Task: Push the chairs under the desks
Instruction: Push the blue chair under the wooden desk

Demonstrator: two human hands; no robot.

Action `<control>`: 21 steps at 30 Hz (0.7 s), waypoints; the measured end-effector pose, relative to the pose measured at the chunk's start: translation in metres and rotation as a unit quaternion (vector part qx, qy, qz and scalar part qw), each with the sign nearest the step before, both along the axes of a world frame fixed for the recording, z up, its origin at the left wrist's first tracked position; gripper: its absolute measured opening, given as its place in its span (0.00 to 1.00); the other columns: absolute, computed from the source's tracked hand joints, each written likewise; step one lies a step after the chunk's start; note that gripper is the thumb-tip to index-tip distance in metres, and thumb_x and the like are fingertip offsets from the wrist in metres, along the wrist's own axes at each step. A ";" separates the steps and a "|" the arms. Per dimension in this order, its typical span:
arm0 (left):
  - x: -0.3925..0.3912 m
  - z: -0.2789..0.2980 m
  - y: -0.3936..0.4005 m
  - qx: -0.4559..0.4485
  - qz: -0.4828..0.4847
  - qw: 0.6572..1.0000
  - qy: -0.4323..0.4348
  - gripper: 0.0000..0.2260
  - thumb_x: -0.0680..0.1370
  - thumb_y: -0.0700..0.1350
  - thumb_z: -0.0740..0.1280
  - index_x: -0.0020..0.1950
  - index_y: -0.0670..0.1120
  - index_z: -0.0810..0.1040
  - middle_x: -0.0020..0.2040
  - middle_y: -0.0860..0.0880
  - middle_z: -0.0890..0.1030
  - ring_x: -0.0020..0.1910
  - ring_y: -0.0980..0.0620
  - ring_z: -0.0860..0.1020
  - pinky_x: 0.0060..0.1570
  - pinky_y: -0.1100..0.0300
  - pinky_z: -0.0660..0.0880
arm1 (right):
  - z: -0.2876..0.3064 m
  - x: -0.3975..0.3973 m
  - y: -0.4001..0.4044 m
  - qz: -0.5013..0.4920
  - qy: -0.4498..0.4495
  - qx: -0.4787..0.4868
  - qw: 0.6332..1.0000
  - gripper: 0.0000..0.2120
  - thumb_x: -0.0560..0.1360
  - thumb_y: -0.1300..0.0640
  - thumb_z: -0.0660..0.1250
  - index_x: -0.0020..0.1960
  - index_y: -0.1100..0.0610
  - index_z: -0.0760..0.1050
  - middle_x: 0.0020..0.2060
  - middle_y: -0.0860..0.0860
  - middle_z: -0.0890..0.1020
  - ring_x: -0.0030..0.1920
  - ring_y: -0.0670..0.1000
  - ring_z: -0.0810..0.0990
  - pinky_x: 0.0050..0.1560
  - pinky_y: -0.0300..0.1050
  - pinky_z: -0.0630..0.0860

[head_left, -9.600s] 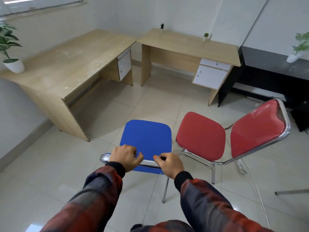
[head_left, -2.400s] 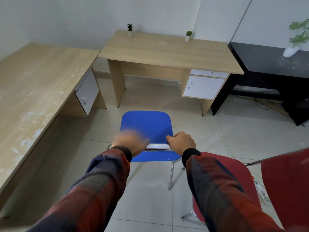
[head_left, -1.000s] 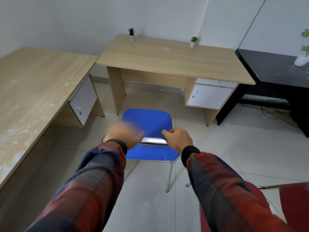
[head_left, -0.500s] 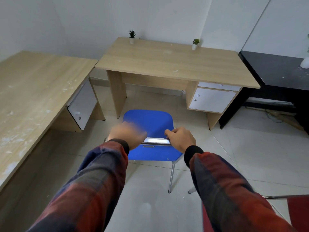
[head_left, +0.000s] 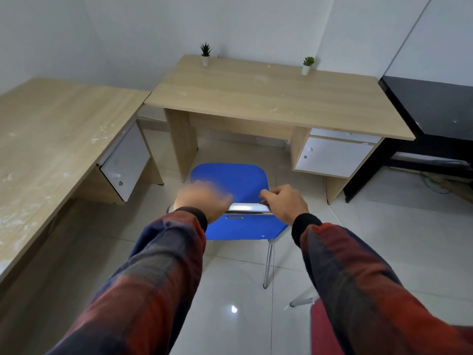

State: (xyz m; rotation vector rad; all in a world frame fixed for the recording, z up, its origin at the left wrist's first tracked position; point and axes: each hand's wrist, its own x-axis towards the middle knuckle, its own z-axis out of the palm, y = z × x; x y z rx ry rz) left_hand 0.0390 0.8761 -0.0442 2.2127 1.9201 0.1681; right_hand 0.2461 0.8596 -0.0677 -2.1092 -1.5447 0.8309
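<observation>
While both my arms reach forward in red and dark plaid sleeves, my right hand (head_left: pixel 284 204) is curled over the shiny metal bar (head_left: pixel 247 208) along the top of the blue chair (head_left: pixel 230 180), fingers wrapped onto it. My left hand (head_left: pixel 202 201) sits at the left end of the same bar, but it is smeared with blur, so I cannot tell whether its fingers are clamped on the bar or only lying against it.

The blue chair stands on the pale tiled floor (head_left: pixel 384 239), its back toward me and its seat pointing at the gap beneath the wooden desk (head_left: pixel 268 98) straight ahead. The front edge of the seat sits near the desk's front edge, between the desk's left leg panel and its white drawer cabinet (head_left: pixel 332 156) on the right; most of the seat is outside the desk. One chrome chair leg (head_left: pixel 267 265) shows at the right rear.

Two small potted plants (head_left: pixel 205 54) stand at the back of that desk, one near each far corner. A second wooden desk (head_left: pixel 51 129) runs along my left, with a white drawer unit hanging under it. A black desk (head_left: pixel 435 106) stands to the right of the middle one. At the lower right, a corner of a red chair (head_left: pixel 322 329) shows just behind my right sleeve.

I can read no writing, brand or label on anything; a small slot-like fitting on the chair back is too small to make out.
</observation>
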 end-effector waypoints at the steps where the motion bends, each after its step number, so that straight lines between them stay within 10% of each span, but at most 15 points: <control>1: 0.005 0.001 0.010 0.000 0.005 1.000 0.001 0.17 0.73 0.56 0.59 0.32 0.46 0.73 0.28 0.49 0.73 0.28 0.48 0.72 0.33 0.57 0.73 | 0.000 0.005 0.011 0.002 0.000 0.000 1.000 0.30 0.68 0.38 0.57 0.44 0.61 0.85 0.42 0.55 0.87 0.45 0.59 0.84 0.46 0.52 0.80; 13: 0.015 0.004 0.029 -0.025 0.046 0.998 0.028 0.16 0.74 0.59 0.60 0.35 0.49 0.74 0.31 0.50 0.74 0.31 0.50 0.73 0.31 0.58 0.66 | 0.012 0.014 0.030 0.066 -0.054 -0.054 0.995 0.29 0.78 0.33 0.58 0.29 0.54 0.69 0.28 0.50 0.71 0.31 0.51 0.70 0.35 0.45 0.67; 21: 0.008 0.004 0.016 -0.056 0.017 0.998 0.020 0.15 0.71 0.59 0.62 0.35 0.49 0.74 0.30 0.52 0.75 0.33 0.49 0.75 0.32 0.59 0.67 | 0.010 0.011 -0.009 0.090 -0.087 -0.078 0.989 0.31 0.76 0.29 0.57 0.37 0.55 0.79 0.30 0.50 0.75 0.33 0.52 0.74 0.37 0.45 0.70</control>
